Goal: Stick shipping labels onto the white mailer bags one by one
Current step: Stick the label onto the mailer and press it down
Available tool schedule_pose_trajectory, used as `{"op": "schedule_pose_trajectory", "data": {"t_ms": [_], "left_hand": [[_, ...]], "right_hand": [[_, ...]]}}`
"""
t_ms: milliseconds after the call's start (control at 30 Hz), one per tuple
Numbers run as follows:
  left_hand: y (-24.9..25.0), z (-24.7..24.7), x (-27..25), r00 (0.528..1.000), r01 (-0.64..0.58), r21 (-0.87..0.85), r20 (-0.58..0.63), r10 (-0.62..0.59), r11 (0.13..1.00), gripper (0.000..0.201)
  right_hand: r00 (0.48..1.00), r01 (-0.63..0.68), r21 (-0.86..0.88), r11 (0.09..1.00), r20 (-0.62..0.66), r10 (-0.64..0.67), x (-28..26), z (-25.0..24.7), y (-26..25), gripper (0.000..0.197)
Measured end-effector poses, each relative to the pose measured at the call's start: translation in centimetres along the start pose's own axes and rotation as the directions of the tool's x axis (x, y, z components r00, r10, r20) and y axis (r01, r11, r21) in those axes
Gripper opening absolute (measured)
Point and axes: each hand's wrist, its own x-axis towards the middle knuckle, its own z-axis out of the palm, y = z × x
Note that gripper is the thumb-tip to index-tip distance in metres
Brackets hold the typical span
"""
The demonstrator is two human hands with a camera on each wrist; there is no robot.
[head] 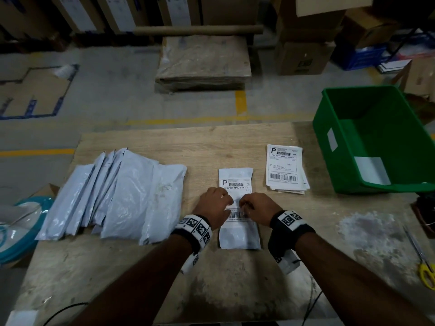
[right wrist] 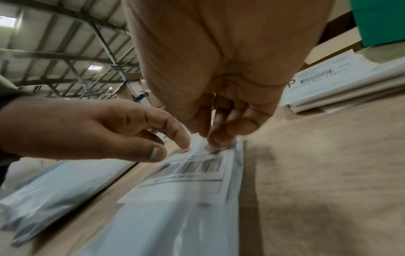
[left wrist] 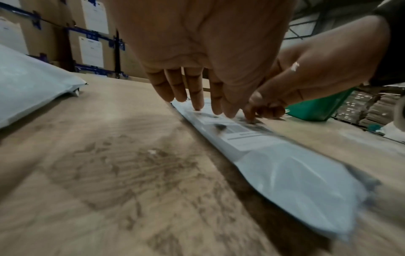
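A white mailer bag (head: 239,236) lies flat at the middle of the wooden table (head: 164,142). A shipping label (head: 235,184) lies on its upper part. My left hand (head: 229,201) presses on the label's middle with straight fingers (left wrist: 198,102). My right hand (head: 242,204) sits just beside it, its bent fingertips (right wrist: 215,138) touching the label above the barcode (right wrist: 192,167). Neither hand holds anything. The hands hide the label's middle in the head view.
A fanned pile of white mailer bags (head: 113,196) lies to the left. A stack of shipping labels (head: 284,168) sits right of the bag, with a green bin (head: 376,137) beyond it. Yellow-handled scissors (head: 423,262) lie at the table's right edge.
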Motion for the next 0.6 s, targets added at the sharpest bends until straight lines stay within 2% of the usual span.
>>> {"op": "schedule_pose_trajectory", "data": {"t_ms": [100,200,300,600], "left_hand": [[-0.1,-0.3,1.1,0.999,0.006,0.059,0.031,-0.008,0.998,0.038],[-0.2,-0.4,1.9,0.999,-0.009,0.120,0.035,0.005,0.993,0.042],[-0.3,-0.4,2.5,1.000,-0.010,0.134,0.014,0.008,0.991,0.047],[-1.6,0.1,3.6,0.999,0.049,0.046,0.018,-0.050,0.998,0.057]], "right_hand": [[0.991,-0.002,0.004,1.000,-0.134,0.002,1.3,-0.6,0.1,0.023],[0.997,-0.002,-0.087,0.996,-0.079,-0.005,2.7,-1.2,-0.1,0.019],[0.995,-0.033,-0.095,0.995,-0.092,0.024,3.6,-1.6,0.2,0.028],[0.993,-0.035,-0.061,0.997,-0.117,0.028,4.6,-1.9,1.3,0.035]]}}
